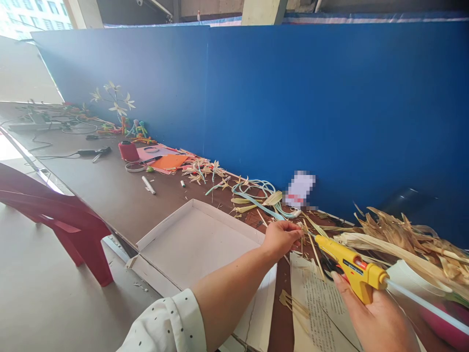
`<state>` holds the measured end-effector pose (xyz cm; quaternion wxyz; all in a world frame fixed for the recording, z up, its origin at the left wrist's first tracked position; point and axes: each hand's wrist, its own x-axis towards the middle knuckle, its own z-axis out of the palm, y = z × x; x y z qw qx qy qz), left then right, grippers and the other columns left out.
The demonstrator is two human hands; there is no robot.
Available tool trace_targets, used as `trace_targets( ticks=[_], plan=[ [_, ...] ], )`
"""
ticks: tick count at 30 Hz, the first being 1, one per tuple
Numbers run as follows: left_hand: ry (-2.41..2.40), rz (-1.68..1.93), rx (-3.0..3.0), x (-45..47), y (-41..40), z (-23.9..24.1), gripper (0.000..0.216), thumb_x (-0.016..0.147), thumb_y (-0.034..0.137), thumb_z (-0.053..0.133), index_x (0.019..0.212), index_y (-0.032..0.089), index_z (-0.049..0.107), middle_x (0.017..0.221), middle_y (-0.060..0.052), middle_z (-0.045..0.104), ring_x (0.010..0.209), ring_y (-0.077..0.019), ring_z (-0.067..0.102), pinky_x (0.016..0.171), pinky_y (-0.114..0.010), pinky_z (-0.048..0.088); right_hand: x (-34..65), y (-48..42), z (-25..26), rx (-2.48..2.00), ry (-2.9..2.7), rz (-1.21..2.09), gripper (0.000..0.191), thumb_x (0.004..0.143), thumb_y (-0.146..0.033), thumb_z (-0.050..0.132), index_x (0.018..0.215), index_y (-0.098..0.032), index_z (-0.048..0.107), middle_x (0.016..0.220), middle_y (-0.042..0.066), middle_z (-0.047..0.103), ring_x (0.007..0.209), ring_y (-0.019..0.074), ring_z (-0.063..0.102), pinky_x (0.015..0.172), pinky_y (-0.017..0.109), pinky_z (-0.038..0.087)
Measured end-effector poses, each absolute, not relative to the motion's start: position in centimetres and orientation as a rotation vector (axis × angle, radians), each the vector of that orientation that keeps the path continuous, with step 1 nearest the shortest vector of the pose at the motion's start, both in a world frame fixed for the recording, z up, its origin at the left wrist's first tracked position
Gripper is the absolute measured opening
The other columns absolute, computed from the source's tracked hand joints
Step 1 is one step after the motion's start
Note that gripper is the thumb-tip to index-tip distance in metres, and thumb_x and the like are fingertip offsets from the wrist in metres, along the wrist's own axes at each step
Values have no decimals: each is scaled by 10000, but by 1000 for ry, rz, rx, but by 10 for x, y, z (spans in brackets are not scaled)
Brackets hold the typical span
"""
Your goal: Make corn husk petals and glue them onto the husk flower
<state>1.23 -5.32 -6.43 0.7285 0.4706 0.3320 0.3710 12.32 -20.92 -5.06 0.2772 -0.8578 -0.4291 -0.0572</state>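
My right hand is wrapped round the grip of a yellow hot glue gun. A long translucent glue stick juts from the gun's back end. Just ahead of the nozzle, my left hand is closed in a pinch. Thin pale strips show by its fingertips, but what it holds is too small to make out. Below the gun lies a printed sheet with a few dry strips on it. Black scissor handles are partly hidden behind the gun.
An open shallow white box lies left of my forearm. Dried corn husks are heaped at the right. Along the blue partition are husk flowers, orange paper and a red spool. A red chair stands left.
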Motion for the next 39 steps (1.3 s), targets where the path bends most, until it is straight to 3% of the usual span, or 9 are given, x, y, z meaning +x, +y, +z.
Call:
trace_targets(
  ticks=[17, 23, 30, 39],
  plan=[
    [735, 807, 1038, 11, -52, -64, 41, 748, 154, 642, 728, 123, 625, 546, 37, 536, 471, -51, 511, 425, -150, 385, 121, -209, -48, -2384, -1088, -74, 542, 662, -689, 421, 817, -209, 621, 706, 140, 684, 716, 375, 647, 568, 415, 479],
    [753, 786, 1019, 9, -53, -60, 36, 755, 156, 642, 741, 124, 634, 550, 38, 538, 472, -47, 509, 437, -147, 389, 118, -211, -42, -2369, -1084, -93, 539, 677, -669, 451, 881, -206, 639, 637, 127, 652, 773, 380, 656, 566, 407, 482],
    [756, 786, 1005, 9, -54, -60, 59, 745, 175, 662, 757, 121, 642, 551, 41, 536, 479, -42, 499, 446, -145, 392, 118, -211, -41, -2423, -1037, -58, 489, 645, -690, 435, 761, -241, 591, 550, 118, 611, 763, 401, 648, 578, 428, 481],
    [738, 781, 988, 8, -53, -59, 52, 751, 160, 654, 746, 115, 626, 538, 47, 526, 457, -31, 475, 429, -137, 375, 120, -212, -43, -2367, -1088, -92, 433, 645, -671, 452, 694, -255, 561, 619, 129, 650, 709, 388, 643, 580, 437, 476]
  ],
)
